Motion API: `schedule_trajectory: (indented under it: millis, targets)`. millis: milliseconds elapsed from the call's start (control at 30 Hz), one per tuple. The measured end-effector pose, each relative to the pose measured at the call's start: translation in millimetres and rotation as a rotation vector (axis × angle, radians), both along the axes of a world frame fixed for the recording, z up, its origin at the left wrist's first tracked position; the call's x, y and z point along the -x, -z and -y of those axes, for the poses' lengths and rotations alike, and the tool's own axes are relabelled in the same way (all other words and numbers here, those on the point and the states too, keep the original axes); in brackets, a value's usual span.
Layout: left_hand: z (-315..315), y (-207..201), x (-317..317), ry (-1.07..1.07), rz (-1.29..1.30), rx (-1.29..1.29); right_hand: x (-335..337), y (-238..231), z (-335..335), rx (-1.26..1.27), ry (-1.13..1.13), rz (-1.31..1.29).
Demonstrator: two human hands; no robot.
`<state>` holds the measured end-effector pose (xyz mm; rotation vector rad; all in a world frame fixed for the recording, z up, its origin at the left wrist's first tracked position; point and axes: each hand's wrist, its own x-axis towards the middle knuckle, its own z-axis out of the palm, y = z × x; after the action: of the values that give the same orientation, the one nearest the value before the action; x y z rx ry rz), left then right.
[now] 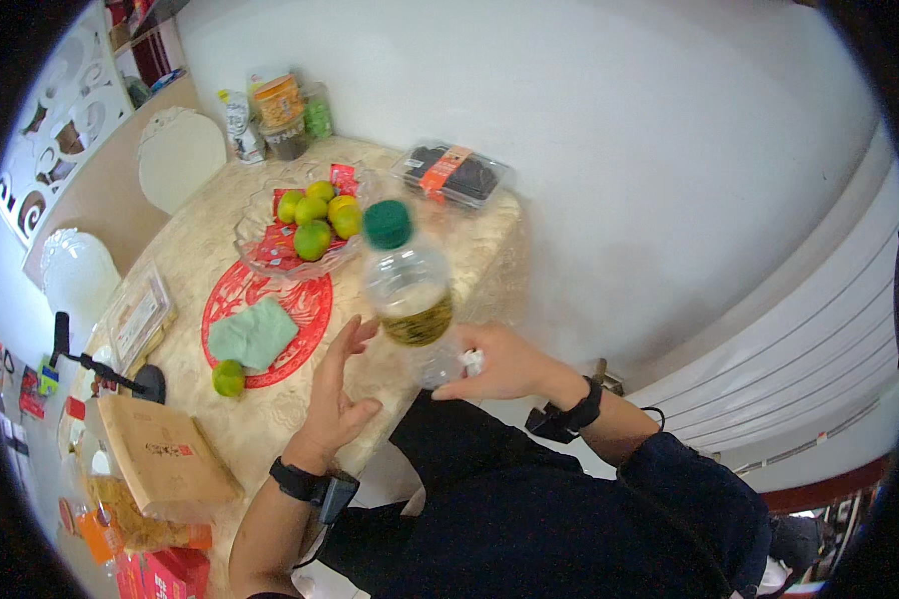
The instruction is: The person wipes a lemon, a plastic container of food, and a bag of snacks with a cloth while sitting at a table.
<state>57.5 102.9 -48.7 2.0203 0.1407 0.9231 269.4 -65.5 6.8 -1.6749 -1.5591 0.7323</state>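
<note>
A clear plastic bottle (410,280) with a green cap and a gold-green label is held up at the table's near right edge. My right hand (499,364) grips it near its base. A small white crumpled piece, perhaps tissue (472,360), shows between that hand and the bottle. To the left of the bottle is my left hand (340,394), open with thumb and fingers apart, not gripping it. Further left, a folded pale green cloth (254,339) lies on a red round patterned mat (315,299), with one green citrus fruit (229,378) beside it.
A glass bowl (250,255) of green-yellow citrus stands beyond the mat on the table (190,260). Behind are a clear box of dark food (451,175) and snack tubs (280,110). At left sit a brown paper package (165,454) and a black stand (150,383).
</note>
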Motion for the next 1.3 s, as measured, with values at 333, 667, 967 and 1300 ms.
schedule_trajectory:
  millis: [333, 667, 967, 1300]
  targets:
    - [-5, 2, 1, 0.003, -0.191, 0.083, 29, 4, -32, 0.121, -0.081, 0.148]
    - [-7, -10, 5, -0.313, -0.231, -0.349, 2, -67, -29, -0.245, 0.128, 0.083]
    - [-5, -23, 10, -0.287, -0.179, -0.29, 17, -99, -41, -0.537, 0.069, 0.346]
    - [-10, -10, 8, -0.275, -0.072, -0.273, 12, -85, -30, -0.466, 0.174, 0.353]
